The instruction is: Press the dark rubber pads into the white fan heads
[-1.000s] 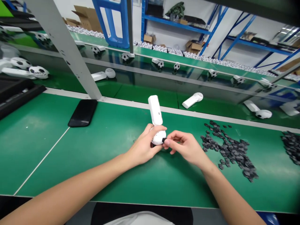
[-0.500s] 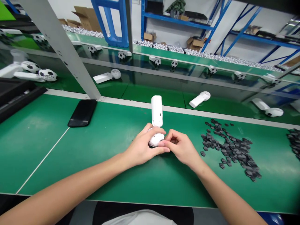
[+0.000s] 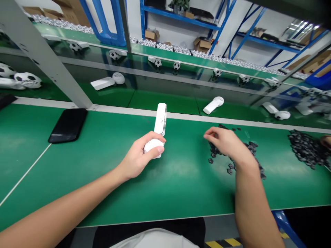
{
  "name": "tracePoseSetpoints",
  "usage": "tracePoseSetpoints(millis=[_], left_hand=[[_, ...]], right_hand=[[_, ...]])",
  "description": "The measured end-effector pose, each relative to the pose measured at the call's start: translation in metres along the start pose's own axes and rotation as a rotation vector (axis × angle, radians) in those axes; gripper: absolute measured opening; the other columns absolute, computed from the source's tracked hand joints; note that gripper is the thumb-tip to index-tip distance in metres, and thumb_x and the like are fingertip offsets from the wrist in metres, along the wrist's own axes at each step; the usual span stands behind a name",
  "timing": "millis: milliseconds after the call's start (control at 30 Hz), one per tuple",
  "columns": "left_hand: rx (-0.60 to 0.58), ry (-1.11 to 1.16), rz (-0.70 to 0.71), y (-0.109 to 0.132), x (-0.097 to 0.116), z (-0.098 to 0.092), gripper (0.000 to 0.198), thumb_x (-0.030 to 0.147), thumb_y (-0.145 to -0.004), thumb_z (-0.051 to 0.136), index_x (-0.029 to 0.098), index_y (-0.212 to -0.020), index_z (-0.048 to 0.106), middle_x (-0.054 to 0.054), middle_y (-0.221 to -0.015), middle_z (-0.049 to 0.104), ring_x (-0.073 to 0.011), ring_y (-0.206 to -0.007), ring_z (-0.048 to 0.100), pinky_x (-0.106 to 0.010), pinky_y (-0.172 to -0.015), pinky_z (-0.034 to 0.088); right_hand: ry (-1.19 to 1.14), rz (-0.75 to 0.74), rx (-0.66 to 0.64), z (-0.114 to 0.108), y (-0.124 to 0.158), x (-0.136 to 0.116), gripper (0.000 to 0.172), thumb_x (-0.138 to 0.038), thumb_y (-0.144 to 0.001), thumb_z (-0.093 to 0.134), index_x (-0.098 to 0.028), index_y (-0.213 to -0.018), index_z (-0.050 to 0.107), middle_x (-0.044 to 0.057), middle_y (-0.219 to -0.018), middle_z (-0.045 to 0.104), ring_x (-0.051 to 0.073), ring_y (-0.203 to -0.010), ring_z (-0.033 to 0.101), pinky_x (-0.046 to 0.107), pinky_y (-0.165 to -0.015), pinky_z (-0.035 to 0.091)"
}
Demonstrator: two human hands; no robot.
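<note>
My left hand [image 3: 141, 155] is wrapped round the round head of a white handheld fan [image 3: 160, 120], whose handle points away from me over the green table. Part of the head is hidden by my fingers. Over the near-left part of a scattered pile of small black pentagon-shaped pieces [image 3: 252, 148] is my right hand [image 3: 227, 143]. Its thumb and index finger are pinched together, and whatever lies between the tips is too small to make out. My right hand covers some of the pieces.
A black flat phone-like object [image 3: 68, 125] lies to the left. More black pieces [image 3: 306, 148] are heaped at far right, beside another person's hand [image 3: 326, 140]. Beyond the pale rail [image 3: 139, 112], several white fans [image 3: 214, 104] rest on a green belt. A slanted metal post [image 3: 57, 65] rises at left.
My right hand has left the fan head and moved right to the black pieces. My left hand still holds the fan, now more tilted. The view has shifted to the right.
</note>
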State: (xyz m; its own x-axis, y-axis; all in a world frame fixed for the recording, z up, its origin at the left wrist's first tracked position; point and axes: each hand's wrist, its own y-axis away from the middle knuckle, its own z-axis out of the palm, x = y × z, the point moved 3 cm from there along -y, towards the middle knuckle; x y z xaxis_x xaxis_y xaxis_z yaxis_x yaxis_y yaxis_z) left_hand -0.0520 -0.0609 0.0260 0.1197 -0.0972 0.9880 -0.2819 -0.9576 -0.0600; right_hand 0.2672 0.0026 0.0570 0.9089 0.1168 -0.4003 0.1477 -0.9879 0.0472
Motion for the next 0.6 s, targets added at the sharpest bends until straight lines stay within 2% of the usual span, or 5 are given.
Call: tracePoseSetpoints(millis=[133,267,367,467,600], left_hand=[[-0.015,0.001,-0.045,-0.001,0.002,-0.002,0.027,0.049,-0.097,0.065,0.024,-0.109,0.065,0.001,-0.088,0.06,-0.0116,-0.067,0.051,-0.023,-0.057,0.041],[-0.084,-0.142,-0.073,-0.004,0.0,-0.002,0.038,0.051,-0.099,0.06,0.03,-0.132,0.062,0.0,-0.094,0.063,-0.014,-0.071,0.054,-0.026,-0.064,0.046],[-0.044,-0.228,0.005,-0.005,-0.001,-0.002,0.076,0.046,-0.096,0.066,0.037,-0.162,0.028,-0.004,-0.114,0.066,-0.0184,-0.084,0.06,-0.031,-0.075,0.05],[0.018,-0.204,0.079,-0.004,-0.003,-0.002,0.11,0.038,-0.09,0.074,0.034,-0.166,-0.005,-0.011,-0.134,0.06,-0.0227,-0.099,0.063,-0.035,-0.086,0.052],[0.06,-0.114,0.078,-0.003,-0.009,0.0,0.07,0.035,-0.09,0.074,0.024,-0.15,0.04,-0.01,-0.123,0.062,-0.0218,-0.095,0.062,-0.034,-0.084,0.051]], right_hand=[[0.038,0.217,-0.108,-0.008,-0.002,0.04,0.024,-0.047,-0.087,0.074,-0.024,-0.087,0.077,0.008,-0.085,0.079,0.024,-0.068,0.07,0.033,-0.057,0.048],[0.038,0.275,-0.161,-0.005,-0.003,0.042,0.026,-0.05,-0.081,0.078,-0.024,-0.08,0.078,0.009,-0.087,0.081,0.027,-0.074,0.073,0.034,-0.057,0.05],[0.075,0.313,-0.193,0.0,-0.007,0.039,0.025,-0.05,-0.081,0.078,-0.025,-0.078,0.076,0.008,-0.083,0.08,0.026,-0.071,0.072,0.033,-0.055,0.049],[0.126,0.318,-0.197,0.002,-0.009,0.038,0.024,-0.048,-0.082,0.076,-0.025,-0.076,0.075,0.008,-0.08,0.08,0.026,-0.07,0.072,0.033,-0.055,0.049],[0.215,0.287,-0.168,0.006,-0.007,0.033,0.022,-0.045,-0.085,0.072,-0.024,-0.079,0.077,0.009,-0.083,0.079,0.028,-0.075,0.073,0.034,-0.058,0.049]])
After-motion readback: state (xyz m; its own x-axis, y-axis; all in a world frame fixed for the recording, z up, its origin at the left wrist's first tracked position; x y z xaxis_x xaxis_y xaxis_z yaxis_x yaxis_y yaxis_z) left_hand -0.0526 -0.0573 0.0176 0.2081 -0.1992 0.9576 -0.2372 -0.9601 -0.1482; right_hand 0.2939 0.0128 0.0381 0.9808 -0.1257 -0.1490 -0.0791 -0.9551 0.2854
